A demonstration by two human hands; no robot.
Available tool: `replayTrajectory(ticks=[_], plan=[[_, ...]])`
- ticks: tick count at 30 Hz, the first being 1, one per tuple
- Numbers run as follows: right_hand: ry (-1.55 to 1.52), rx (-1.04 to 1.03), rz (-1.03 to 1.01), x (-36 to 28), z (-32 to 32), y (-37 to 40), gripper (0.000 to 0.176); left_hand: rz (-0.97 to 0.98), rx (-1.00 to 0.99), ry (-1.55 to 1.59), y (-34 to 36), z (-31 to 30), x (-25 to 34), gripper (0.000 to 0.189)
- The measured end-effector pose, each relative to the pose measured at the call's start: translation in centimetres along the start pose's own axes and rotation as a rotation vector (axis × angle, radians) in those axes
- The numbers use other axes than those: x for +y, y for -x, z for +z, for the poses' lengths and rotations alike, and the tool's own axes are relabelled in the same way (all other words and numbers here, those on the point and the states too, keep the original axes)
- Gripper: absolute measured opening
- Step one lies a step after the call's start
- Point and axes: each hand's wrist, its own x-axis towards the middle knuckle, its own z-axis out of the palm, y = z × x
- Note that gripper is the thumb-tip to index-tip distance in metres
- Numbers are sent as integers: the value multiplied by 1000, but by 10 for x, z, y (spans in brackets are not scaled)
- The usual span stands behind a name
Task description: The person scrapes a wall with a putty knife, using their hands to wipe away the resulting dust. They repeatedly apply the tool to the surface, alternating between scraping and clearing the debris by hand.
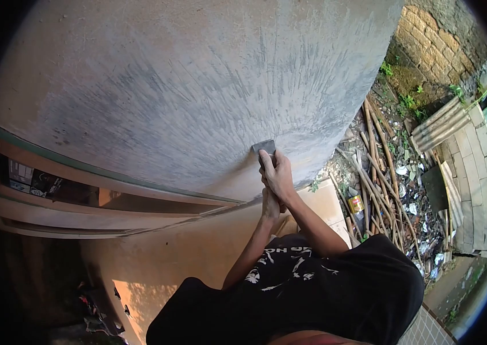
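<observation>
My right hand is closed round a dark grey rectangular block, thumb laid along its face. The block's far edge is right at the pale grey wall, which is covered in fanned-out scrape marks. Just below, my left hand is closed against the heel of the right hand and its wrist. Its fingers are mostly hidden, and I cannot tell what they grip.
At the left, a window frame with a green edge is set into the wall. Bamboo poles, a yellow can and scattered rubbish lie on the ground at right. Beyond them is a block wall; a pale ledge sits near my hands.
</observation>
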Motion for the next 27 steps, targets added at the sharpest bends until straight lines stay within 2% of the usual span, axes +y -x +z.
replayTrajectory(ticks=[5, 8, 10, 12, 14, 15, 17, 19, 21, 22, 24, 25, 27], plan=[[88, 28, 2, 7, -5, 2, 28, 16, 9, 21, 3, 3, -7, 54], [2, -22, -72, -16, 9, -4, 28, 35, 37, 28, 1, 5, 13, 51], [5, -37, -120, -17, 9, -2, 29, 378, -11, -121, -3, 5, 17, 50], [109, -21, -76, -7, 2, -5, 28, 396, 25, -115, -5, 11, 8, 52], [123, 18, -42, 8, -4, -5, 28, 95, 90, 33, 0, 12, -4, 54], [98, 14, -13, 4, -4, -2, 28, 105, 30, -97, 2, 5, -1, 56], [62, 3, 10, -5, 4, -6, 28, 140, 27, -91, -1, -1, 9, 56], [38, -49, -151, -31, 15, -6, 29, 154, 19, -82, -3, 0, 18, 57], [92, -41, -161, -29, 11, -5, 29, 358, -51, -34, -17, 1, 16, 59], [140, -33, -183, -27, 10, -8, 29, 364, -60, -38, -22, 3, 9, 59], [115, -62, -117, 9, -2, -10, 24, 239, -10, 59, -16, 4, -20, 42], [75, -25, -63, 18, -7, -8, 26, 9, -59, 85, -14, -4, -25, 45], [57, 7, -17, 21, -12, -3, 27, 8, -24, 42, -3, 3, -23, 49]])
